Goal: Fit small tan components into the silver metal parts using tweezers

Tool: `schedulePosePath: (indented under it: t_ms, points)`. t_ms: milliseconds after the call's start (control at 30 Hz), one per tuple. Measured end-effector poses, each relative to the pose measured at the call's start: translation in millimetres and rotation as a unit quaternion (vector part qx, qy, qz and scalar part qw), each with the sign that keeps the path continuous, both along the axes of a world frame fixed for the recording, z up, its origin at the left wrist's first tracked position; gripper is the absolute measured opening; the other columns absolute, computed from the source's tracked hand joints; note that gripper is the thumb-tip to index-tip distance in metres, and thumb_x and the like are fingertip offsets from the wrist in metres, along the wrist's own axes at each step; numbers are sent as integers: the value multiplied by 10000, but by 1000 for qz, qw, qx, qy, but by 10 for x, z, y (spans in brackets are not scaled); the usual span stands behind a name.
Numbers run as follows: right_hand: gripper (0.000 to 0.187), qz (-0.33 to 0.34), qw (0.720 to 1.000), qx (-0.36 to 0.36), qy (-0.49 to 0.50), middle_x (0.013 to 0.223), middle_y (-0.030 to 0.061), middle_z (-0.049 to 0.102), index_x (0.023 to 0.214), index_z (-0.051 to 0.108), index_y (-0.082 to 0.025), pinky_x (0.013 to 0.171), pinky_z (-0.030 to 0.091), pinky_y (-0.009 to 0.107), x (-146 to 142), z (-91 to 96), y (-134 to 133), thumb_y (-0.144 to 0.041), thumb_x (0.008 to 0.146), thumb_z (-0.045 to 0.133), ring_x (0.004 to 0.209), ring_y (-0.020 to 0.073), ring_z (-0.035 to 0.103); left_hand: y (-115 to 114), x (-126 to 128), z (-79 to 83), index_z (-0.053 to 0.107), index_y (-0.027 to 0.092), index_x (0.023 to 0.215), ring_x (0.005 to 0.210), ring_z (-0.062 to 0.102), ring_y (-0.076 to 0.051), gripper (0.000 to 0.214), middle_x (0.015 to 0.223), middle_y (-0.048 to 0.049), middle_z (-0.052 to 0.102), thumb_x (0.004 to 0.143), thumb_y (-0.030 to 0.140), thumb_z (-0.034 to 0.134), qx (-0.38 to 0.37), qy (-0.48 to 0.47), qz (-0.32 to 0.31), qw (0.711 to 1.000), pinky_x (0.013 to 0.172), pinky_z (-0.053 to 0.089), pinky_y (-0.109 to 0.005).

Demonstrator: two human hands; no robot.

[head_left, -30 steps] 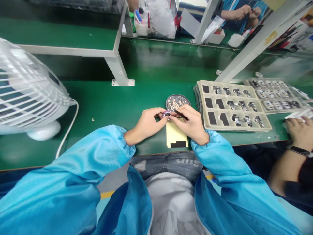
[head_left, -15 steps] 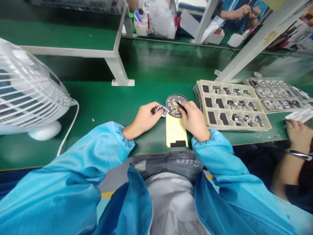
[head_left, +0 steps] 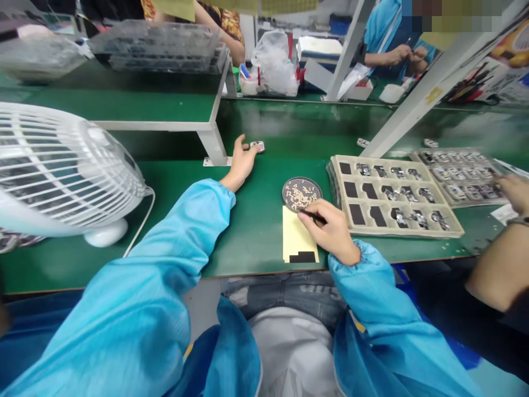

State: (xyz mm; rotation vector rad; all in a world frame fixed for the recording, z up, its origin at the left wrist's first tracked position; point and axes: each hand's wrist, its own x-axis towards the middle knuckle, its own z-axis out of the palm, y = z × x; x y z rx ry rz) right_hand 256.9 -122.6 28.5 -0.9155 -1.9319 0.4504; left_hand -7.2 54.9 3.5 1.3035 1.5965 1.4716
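Note:
My left hand (head_left: pixel 243 161) is stretched out over the back of the bench, fingers apart. Its thumb tip is at a small silver-and-purple framed part (head_left: pixel 257 146), which appears to lie on the green surface. My right hand (head_left: pixel 328 225) is closed round black tweezers (head_left: pixel 313 215), whose tip points toward a round dark dish (head_left: pixel 285 193). Many tiny tan pieces (head_left: pixel 301 191) are scattered in that dish. Just in front of it lies a yellow sheet (head_left: pixel 294 234) with a black strip (head_left: pixel 302 257) at its near edge.
A cream compartment tray (head_left: pixel 407 227) with metal parts and black pads stands at the right. Beyond it is a clear tray of similar parts (head_left: pixel 458 171), near a co-worker's hand (head_left: pixel 516 193). A white fan (head_left: pixel 61 171) and a shelf leg (head_left: pixel 214 144) stand at the left.
My left hand has moved away and leftward from the dish, carrying the framed part to the back, and its fingers have opened. My right hand has drawn the tweezers back toward the dish's near rim.

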Motion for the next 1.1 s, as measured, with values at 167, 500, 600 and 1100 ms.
schedulePosePath:
  t_ms: [167,500,600,1100]
  points:
    - [93,-1,997,-80,-22,794,5,685,910,695,-214,622,448,284,125,-116,-164,-279,970,723,677,146,600,-111,38,-151,589,219,1335,1188,661,-229,453,1283,-96,700,892,128,605,63,136,-76,986,1072,512,-400]
    - [197,-8,978,-186,-95,831,1,735,916,726,-223,678,451,273,119,-173,-192,-396,1001,687,725,151,648,-502,173,61,767,236,1101,873,643,-226,247,826,-12,714,956,243,567,78,388,-269,878,912,454,-391]
    - [186,-1,977,-182,-110,848,3,742,927,724,-226,679,447,275,122,-165,-201,-388,1007,679,738,154,653,-493,160,63,765,236,1103,876,647,-222,248,823,-8,708,962,252,562,76,380,-270,881,923,453,-385]
    - [194,6,976,-178,-127,846,15,723,931,721,-223,690,440,298,146,-163,-213,-387,1019,665,750,164,639,-493,156,53,766,237,1115,918,650,-225,244,857,-12,722,967,240,572,79,385,-273,878,912,444,-387]
